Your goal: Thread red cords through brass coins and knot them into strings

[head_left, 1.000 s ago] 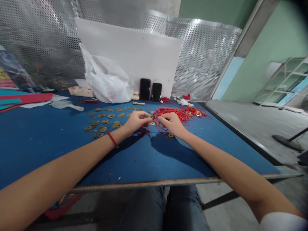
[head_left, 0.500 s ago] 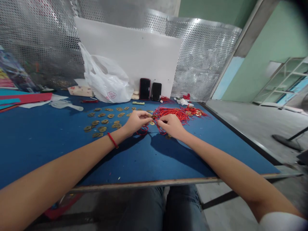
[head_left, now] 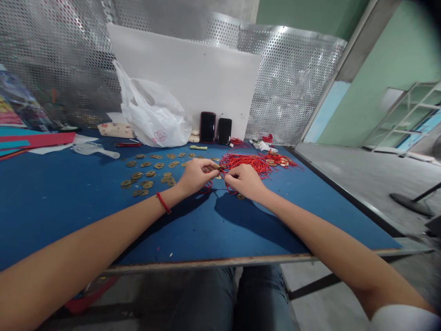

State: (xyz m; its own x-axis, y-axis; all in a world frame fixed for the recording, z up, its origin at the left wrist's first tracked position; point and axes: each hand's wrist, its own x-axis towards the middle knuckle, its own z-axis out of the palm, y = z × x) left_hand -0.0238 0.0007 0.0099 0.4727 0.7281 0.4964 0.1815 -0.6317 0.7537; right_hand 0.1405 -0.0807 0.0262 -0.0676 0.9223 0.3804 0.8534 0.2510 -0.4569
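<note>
My left hand (head_left: 197,175) pinches a brass coin (head_left: 221,168) between thumb and fingertips above the blue table. Close on its right, my right hand (head_left: 245,179) is closed on a thin red cord (head_left: 230,187), part of which hangs below the fingers. A red loop of cord (head_left: 207,187) shows under my left hand. Beneath my right hand lies another coin (head_left: 240,196), partly covered. Whether the cord passes through the held coin is too small to tell. Behind my right hand spreads a heap of red cords (head_left: 246,162).
Several holed brass coins (head_left: 147,185) lie scattered left of my hands. Farther back are a white plastic bag (head_left: 155,115), two phones (head_left: 207,128) leaning on a white board, and a yellow-green pen-like item (head_left: 198,147). Finished-looking cords with coins (head_left: 280,161) lie right.
My left hand has shifted slightly right, bringing the coin nearer my right hand. The loop below my left hand shows less, and the coin under my right hand shows more.
</note>
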